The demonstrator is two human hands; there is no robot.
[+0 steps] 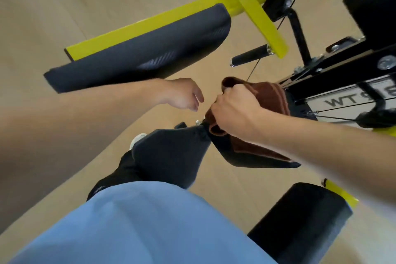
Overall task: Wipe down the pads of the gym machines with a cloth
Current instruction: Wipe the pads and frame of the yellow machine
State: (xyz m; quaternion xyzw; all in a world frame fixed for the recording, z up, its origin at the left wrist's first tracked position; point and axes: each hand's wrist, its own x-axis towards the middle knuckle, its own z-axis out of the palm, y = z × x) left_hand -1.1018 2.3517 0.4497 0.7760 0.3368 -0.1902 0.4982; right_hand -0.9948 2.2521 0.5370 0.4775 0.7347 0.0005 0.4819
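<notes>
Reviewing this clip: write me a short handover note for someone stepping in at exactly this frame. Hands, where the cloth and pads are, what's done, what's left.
Right hand: grips the bunched brown cloth, which drapes over the small dark pad just under it.
Left hand: holds nothing, fingers loosely curled, beside the cloth, not touching it.
Pads: long dark pad on the yellow frame lies beyond the hands; a black roller pad sits lower right; another dark pad is by the knee.
Done: cannot tell from this frame which pads are already wiped.
Left: finish the pad under the cloth, then probably go over the others.
</notes>
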